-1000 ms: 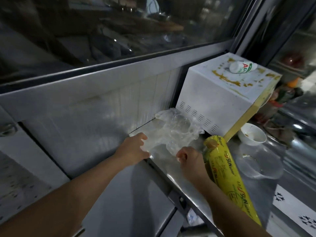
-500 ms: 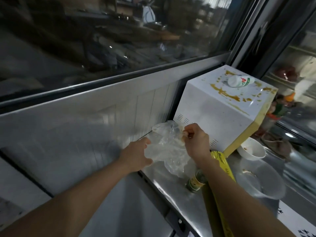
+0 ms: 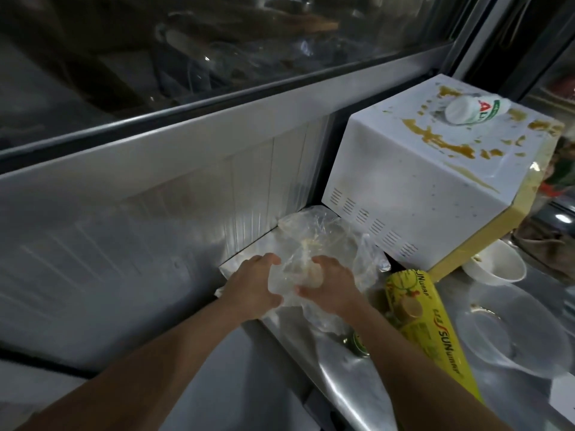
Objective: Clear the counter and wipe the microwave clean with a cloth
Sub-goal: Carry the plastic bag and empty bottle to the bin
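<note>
Head view, the only one: both hands meet at the near left end of the steel tabletop point(image 3: 339, 396), gathering a crumpled clear plastic bag point(image 3: 314, 244). The left hand point(image 3: 252, 287) curls its fingers round the bag's left edge, and the right hand point(image 3: 329, 284) pinches the bunched film beside it, so both sets of fingers are closed on plastic. The bulk of the bag lies just beyond the fingers, spreading far and right until it touches the vented side of the white microwave point(image 3: 413, 194). Clearing it looks like a matter of drawing it back toward the person, with either hand equally near. Brown smears streak the microwave's top, where a small white bottle point(image 3: 476, 112) lies on its side. To the right of the right forearm a yellow cling-wrap box point(image 3: 432, 334) runs its long axis from near right to far left, ending just beside the bag. A small green-labelled can or bottle point(image 3: 357, 342) is mostly hidden under the forearm and the film. A white bowl point(image 3: 494, 265) and clear plastic containers point(image 3: 510, 331) sit further right, partly cut off. No cloth is visible, and what the bag holds is too murky to tell.
</note>
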`<act>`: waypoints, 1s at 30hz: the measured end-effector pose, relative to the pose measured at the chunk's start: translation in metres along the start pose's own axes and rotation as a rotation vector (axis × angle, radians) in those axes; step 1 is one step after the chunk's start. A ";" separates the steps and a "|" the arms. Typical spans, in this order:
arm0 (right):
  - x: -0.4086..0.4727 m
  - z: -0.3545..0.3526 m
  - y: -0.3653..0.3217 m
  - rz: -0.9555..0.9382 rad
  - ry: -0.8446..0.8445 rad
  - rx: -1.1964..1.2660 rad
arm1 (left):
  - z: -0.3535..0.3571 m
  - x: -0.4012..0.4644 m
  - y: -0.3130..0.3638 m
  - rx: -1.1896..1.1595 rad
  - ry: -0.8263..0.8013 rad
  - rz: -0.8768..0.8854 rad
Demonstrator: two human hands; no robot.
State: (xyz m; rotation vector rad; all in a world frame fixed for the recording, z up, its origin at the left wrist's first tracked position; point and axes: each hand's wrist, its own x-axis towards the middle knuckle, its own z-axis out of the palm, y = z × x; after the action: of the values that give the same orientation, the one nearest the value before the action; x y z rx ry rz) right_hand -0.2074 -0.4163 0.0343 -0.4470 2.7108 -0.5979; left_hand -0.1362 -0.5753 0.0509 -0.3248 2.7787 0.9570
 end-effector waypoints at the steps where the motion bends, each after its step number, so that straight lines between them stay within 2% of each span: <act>1: -0.004 -0.003 0.001 -0.012 0.054 0.090 | 0.001 0.001 0.000 0.004 -0.001 0.003; 3: -0.013 -0.007 0.003 -0.034 0.165 0.157 | 0.001 0.001 0.001 0.012 0.001 0.007; 4: -0.018 -0.008 0.005 -0.043 0.185 0.103 | 0.000 0.002 0.001 0.014 0.002 0.010; 7: -0.031 0.000 0.012 -0.045 0.059 -0.171 | -0.001 0.003 0.001 0.001 -0.003 0.020; 10: -0.041 0.016 0.015 -0.050 -0.085 -0.283 | 0.000 0.002 0.001 -0.003 -0.012 0.027; 15: -0.037 0.039 0.022 -0.116 -0.013 -0.430 | 0.002 -0.003 -0.008 -0.006 -0.027 0.020; 18: -0.032 0.048 0.026 -0.132 0.069 -0.354 | 0.001 -0.006 -0.016 -0.026 -0.045 0.017; 21: -0.032 0.044 0.024 -0.150 0.023 -0.370 | 0.001 -0.008 -0.022 -0.040 -0.059 0.008; 23: -0.032 0.037 0.021 -0.145 0.054 -0.361 | 0.002 -0.008 -0.023 -0.029 -0.061 0.009; 27: -0.029 0.020 0.015 -0.020 0.239 0.024 | 0.003 -0.004 -0.018 0.055 -0.030 0.020; 30: -0.021 0.012 0.012 0.066 0.330 0.200 | 0.001 0.002 -0.009 0.151 0.036 0.050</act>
State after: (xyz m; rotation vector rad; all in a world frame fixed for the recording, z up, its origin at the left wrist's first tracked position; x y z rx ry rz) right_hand -0.1872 -0.4024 0.0236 -0.2224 2.9145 -0.9905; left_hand -0.1355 -0.5822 0.0442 -0.2529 2.8835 0.7522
